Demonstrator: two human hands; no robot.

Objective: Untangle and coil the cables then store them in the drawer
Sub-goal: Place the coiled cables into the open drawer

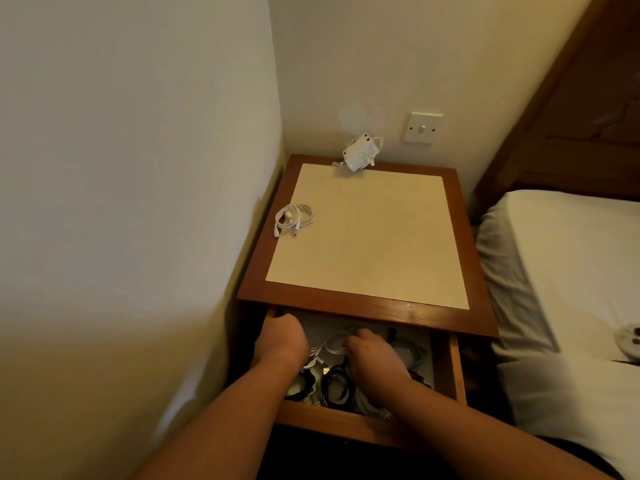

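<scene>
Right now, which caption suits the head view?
Left hand and right hand reach into the open drawer of cables; one coiled cable lies on the nightstand.

Left hand (280, 341) and right hand (374, 358) are seen among cables (332, 346) in the drawer (329, 419). A coil (294, 218) is laid on the nightstand (363, 306).

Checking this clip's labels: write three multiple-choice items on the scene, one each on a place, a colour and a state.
1. Where does the coiled cable lie? A on a chair; B on the tabletop, left side; C on a shelf.
2. Its colour? A white; B red; C blue.
3. The drawer is: A shut; B taken out; C pulled open.
Answers: B, it rests on the tabletop; A, its loops are white; C, the left hand reaches inside it and the right hand grips cables there.
</scene>
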